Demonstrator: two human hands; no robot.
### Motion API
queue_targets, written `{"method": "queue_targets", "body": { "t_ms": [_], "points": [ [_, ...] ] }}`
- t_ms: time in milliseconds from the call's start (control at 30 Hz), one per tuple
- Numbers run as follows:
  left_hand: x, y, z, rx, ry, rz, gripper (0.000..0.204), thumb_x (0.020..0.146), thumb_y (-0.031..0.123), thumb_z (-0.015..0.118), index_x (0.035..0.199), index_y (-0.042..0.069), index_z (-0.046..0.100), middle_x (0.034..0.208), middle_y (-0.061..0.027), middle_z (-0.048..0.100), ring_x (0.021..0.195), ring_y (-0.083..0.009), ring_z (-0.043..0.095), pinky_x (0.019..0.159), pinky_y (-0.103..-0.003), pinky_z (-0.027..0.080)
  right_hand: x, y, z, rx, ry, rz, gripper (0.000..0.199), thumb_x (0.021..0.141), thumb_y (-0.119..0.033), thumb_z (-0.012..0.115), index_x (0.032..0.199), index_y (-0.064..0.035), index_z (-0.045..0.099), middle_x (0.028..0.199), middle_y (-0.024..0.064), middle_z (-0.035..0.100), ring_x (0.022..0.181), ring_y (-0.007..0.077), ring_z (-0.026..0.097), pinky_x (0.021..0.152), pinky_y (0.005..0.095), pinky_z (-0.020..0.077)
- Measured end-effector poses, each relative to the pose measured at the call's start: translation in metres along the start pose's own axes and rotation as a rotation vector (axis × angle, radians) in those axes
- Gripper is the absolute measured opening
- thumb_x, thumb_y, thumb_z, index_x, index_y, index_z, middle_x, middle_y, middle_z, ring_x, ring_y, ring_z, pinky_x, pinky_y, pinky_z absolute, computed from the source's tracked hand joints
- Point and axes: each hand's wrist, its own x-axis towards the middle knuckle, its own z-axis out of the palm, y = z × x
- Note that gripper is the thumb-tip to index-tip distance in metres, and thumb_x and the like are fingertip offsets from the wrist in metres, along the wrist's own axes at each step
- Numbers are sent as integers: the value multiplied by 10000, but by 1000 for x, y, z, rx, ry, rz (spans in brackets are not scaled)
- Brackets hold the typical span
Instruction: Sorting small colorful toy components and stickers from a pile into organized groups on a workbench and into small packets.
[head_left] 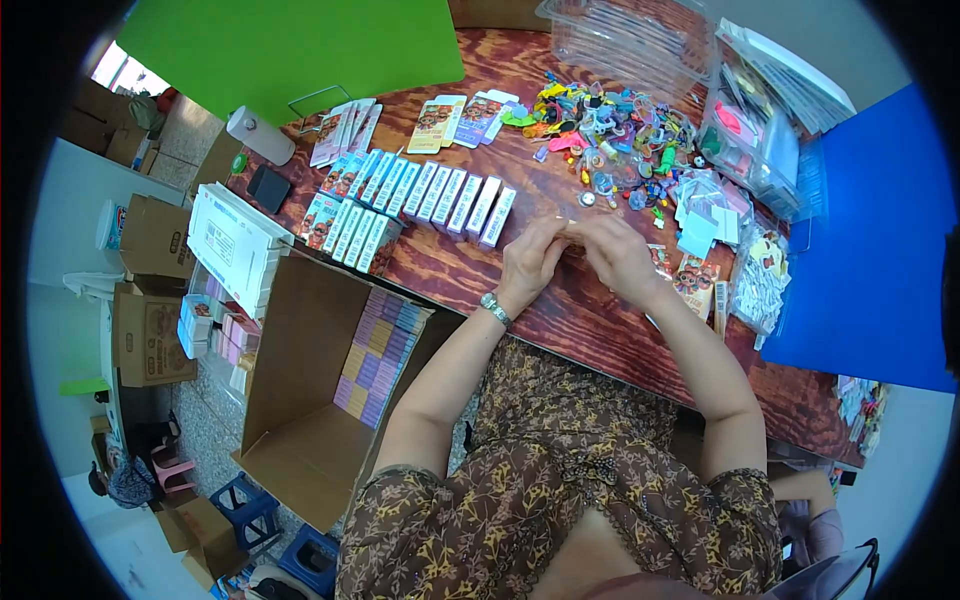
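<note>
My left hand (533, 262) and my right hand (617, 258) meet over the middle of the wooden table (430, 265). Both have their fingers curled in a pinch around something small and brownish, mostly hidden by the fingers. On my left wrist is a watch (494, 308). Just left of my hands runs a row of small upright white-and-purple boxes (462, 205), with blue-and-white boxes (350, 225) beyond it. Close to my right forearm lie an orange printed card or flat box (696, 280) and a narrow box (721, 308) on its side.
A heap of colourful small toys (610, 135) spreads at the back, near a clear plastic bin (640, 45). Flat cartons (437, 124) lie at the far middle. A large cardboard box (300, 375) holding packed small boxes stands open at left. Blue board (870, 240) rises at right; a green board (290, 50) behind.
</note>
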Motion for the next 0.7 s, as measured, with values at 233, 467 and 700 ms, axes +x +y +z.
{"method": "queue_targets", "body": {
  "t_ms": [233,467,700],
  "points": [
    [2,3,2,-57,9,-53,342,849,17,723,1179,25,630,1151,-215,664,1044,-391,667,841,-415,560,-18,13,9,-165,-57,-11,507,893,-17,641,1391,-16,544,1414,194,544,1254,329,583,1040,416,498],
    [-11,-2,11,-133,68,-88,385,840,-21,734,1201,22,610,1170,-194,640,1037,-337,669,869,-358,551,-23,20,22,-257,15,-148,471,914,16,602,1381,-24,558,1421,190,543,1260,349,578,1042,403,496],
    [-10,56,-38,80,4,-84,337,860,36,681,1189,29,614,1012,-154,635,941,-353,609,862,-419,488,-20,0,-24,172,-111,211,499,942,-147,654,1426,-88,546,1446,164,542,1388,311,470,1048,400,476]
  ]
}}
